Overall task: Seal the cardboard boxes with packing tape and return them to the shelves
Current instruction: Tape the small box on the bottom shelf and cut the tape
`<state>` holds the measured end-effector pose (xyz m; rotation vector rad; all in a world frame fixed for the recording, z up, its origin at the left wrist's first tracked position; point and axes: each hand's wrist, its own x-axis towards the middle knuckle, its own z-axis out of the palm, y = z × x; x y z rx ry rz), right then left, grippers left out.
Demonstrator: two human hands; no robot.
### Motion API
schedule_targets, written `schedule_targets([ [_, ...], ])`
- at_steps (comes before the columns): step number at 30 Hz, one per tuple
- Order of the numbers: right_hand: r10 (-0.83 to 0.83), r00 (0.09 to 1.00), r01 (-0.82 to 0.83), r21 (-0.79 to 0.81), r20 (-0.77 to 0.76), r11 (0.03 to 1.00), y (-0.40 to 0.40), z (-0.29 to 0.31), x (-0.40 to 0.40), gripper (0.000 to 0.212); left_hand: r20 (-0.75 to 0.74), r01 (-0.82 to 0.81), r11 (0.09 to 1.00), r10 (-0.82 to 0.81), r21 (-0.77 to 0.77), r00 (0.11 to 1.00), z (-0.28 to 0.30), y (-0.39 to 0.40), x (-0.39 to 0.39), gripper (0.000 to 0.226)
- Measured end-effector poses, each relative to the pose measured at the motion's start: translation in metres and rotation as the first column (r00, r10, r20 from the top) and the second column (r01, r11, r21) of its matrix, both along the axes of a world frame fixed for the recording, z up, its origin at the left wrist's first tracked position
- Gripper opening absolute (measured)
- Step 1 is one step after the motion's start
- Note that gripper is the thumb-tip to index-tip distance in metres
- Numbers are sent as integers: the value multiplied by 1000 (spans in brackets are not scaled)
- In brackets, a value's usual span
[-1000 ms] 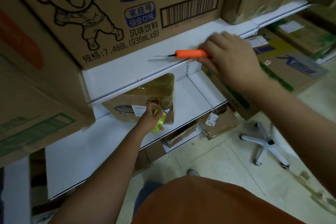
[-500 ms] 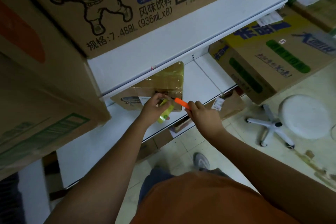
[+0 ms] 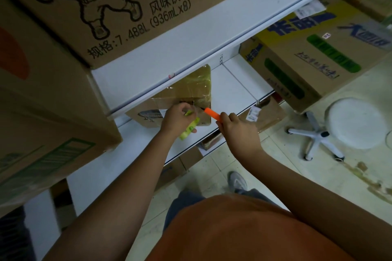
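Cardboard box (image 3: 180, 99), tape-glossy, on middle shelf (image 3: 229, 89); left hand (image 3: 177, 117) grips green tape roll (image 3: 189, 128), right hand (image 3: 238, 131) grips orange cutter (image 3: 212, 114) at box.

"7.488L (936mL×8)" on carton (image 3: 118, 6)

small brown cardboard box (image 3: 182, 93) on white shelf (image 3: 231, 89), glossy tape over its top; yellow-green tape roll (image 3: 189, 129) against its front

A brown box (image 3: 186, 93) is showing glossy, yellowish tape (image 3: 201, 78). An orange cutter (image 3: 212, 114) and a lime-green roll (image 3: 189, 128) are standing out against the white shelf (image 3: 229, 89). A yellow carton (image 3: 314, 53) is carrying blue and green print. The stool (image 3: 356, 123) is looking white.
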<state>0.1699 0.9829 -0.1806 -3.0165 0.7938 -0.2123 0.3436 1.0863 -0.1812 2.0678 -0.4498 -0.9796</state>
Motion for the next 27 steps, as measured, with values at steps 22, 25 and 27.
schedule_targets([
  [22,16,1000,-19,245,14,969,-35,-17,-46,39,-31,-62,997,64,51,997,9,12,4,5],
  [25,158,944,-206,142,288,968,-44,8,-49,41,5,-54,997,53,62,999,8,11,5,14],
  [27,286,861,-319,9,420,948,-58,37,-47,40,58,-51,997,47,60,997,7,11,4,26],
])
